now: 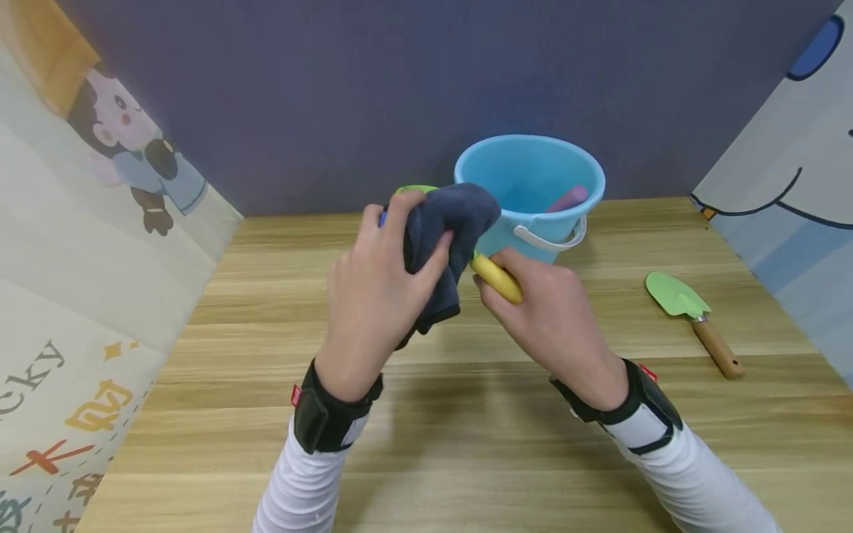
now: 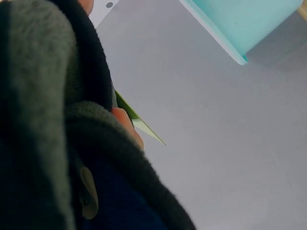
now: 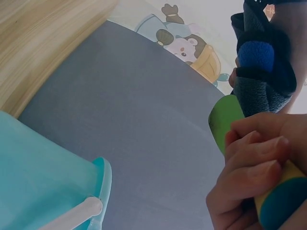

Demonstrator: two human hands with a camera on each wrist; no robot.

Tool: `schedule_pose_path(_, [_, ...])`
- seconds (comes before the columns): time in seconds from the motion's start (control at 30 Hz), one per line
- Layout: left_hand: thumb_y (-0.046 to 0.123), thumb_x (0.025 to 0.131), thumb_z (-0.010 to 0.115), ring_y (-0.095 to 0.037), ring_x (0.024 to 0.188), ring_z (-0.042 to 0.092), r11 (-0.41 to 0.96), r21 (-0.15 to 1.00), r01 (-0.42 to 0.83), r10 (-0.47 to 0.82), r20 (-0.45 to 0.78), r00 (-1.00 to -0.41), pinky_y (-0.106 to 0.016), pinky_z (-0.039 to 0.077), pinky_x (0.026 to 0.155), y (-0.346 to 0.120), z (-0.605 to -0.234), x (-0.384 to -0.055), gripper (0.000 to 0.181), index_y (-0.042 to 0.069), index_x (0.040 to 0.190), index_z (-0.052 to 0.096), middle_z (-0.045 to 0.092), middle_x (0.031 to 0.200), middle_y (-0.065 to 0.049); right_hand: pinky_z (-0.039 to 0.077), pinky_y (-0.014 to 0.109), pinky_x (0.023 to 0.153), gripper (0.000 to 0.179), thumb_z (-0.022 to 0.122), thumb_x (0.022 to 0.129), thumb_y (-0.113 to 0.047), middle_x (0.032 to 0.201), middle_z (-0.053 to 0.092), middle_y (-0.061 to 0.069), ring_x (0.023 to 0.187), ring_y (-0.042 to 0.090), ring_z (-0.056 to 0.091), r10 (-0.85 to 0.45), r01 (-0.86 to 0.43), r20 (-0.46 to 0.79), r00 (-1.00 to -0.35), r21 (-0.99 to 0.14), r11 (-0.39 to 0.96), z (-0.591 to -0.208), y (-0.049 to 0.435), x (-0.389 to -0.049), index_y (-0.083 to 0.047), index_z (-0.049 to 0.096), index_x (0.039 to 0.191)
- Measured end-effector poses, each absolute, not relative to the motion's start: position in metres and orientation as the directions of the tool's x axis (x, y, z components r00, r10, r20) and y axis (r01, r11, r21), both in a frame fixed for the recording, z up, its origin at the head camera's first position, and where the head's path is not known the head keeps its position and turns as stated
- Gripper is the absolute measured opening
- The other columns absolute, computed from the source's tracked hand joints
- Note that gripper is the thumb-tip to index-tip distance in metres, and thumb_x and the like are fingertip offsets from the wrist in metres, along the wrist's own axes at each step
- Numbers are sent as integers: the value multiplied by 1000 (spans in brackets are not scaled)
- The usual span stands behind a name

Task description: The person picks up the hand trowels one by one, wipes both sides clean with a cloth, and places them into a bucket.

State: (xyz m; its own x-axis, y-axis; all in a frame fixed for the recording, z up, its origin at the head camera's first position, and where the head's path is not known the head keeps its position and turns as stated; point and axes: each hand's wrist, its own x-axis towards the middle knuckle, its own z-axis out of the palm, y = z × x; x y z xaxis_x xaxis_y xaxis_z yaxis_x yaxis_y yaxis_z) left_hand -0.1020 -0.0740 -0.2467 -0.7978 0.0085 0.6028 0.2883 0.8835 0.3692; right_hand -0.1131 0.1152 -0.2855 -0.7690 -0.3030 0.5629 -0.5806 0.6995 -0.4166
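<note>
A dark blue-grey cloth (image 1: pixel 460 215) is in my left hand (image 1: pixel 373 289), its thumb and fingers curled around the folds. My right hand (image 1: pixel 553 311) grips the yellow handle (image 1: pixel 496 277) of a small tool. In the right wrist view, that handle has a blue-green end, and a flat green blade (image 3: pixel 224 120) shows beyond my fingers, against the cloth (image 3: pixel 259 91). The blade's edge (image 1: pixel 416 189) also peeks out behind the cloth in the head view; most of the blade is hidden. Cloth fills much of the left wrist view.
Just beyond my hands stands a light blue bucket (image 1: pixel 486 240) with a white handle (image 1: pixel 549 243) and a purple object (image 1: pixel 569 198) inside. A green trowel (image 1: pixel 673 295) with a wooden handle lies on the wooden table (image 1: pixel 266 355) at right. A dark panel (image 1: pixel 333 104) rises behind.
</note>
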Motion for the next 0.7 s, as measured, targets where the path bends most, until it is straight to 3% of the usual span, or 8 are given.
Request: schedule_pose_path(0.7, [46, 99, 60, -29, 59, 56, 877, 431, 213, -82, 571, -817, -41, 47, 51, -88, -242, -106, 46, 23, 138, 52, 60, 103, -13, 40, 27, 57, 9, 72, 93, -15, 71, 59, 2, 58, 14, 49, -343, -607, 558, -756, -400, 687, -285, 113, -111, -8, 70, 99])
